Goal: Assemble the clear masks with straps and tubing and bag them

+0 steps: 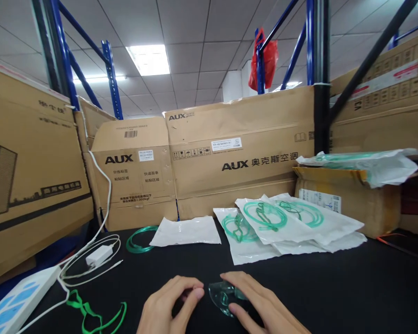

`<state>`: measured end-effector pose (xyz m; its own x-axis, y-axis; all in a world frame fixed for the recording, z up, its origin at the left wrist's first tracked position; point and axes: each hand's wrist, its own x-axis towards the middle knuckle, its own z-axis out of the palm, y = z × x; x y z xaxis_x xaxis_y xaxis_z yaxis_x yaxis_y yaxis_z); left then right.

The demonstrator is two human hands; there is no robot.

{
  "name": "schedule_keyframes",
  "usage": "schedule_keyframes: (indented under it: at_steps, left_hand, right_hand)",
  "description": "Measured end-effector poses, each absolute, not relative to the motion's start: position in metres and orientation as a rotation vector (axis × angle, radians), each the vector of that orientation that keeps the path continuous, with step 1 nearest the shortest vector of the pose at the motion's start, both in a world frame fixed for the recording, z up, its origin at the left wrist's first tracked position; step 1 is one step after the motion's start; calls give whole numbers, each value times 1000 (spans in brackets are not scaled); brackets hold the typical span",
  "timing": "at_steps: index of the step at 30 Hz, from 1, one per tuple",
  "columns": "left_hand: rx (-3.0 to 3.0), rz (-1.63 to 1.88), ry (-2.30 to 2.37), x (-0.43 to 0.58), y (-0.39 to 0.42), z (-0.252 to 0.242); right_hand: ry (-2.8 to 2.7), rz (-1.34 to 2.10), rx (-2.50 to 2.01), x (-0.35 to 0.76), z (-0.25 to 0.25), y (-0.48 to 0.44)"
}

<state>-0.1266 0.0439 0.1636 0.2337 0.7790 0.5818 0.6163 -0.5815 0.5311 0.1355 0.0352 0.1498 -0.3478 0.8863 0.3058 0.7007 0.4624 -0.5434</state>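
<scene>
A clear green-tinted oxygen mask (223,296) lies on the black table surface at the front middle. My right hand (256,299) grips it from the right, thumb at its near edge and fingers over its top. Just left of the mask and apart from it is my left hand (176,301), its thumb and index fingertips brought together; whether something small is between them I cannot make out. At the front left lies a loose green elastic strap (94,317). A coil of green tubing (137,240) rests farther back, beside a white pouch (186,231).
Several white packs (292,225) with green tubing lie at the back right. Behind them, another pack (362,162) tops a cardboard box (369,204). A power strip (24,301) and a white adapter (99,256) with cables occupy the left. Cardboard panels (237,130) wall the back.
</scene>
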Motion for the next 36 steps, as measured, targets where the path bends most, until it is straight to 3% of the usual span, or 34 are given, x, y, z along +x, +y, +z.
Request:
schedule_keyframes:
  at_steps: [4, 11, 36]
  left_hand:
    - [2033, 1364, 1221, -102, 43, 148]
    - [1859, 1132, 1083, -109, 41, 147]
    - [1999, 1178, 1111, -110, 41, 143]
  right_hand:
    - [-2139, 442, -1133, 131, 164, 30]
    - [-2091, 494, -1073, 126, 167, 26]
    - [-2252, 570, -1046, 126, 183, 17]
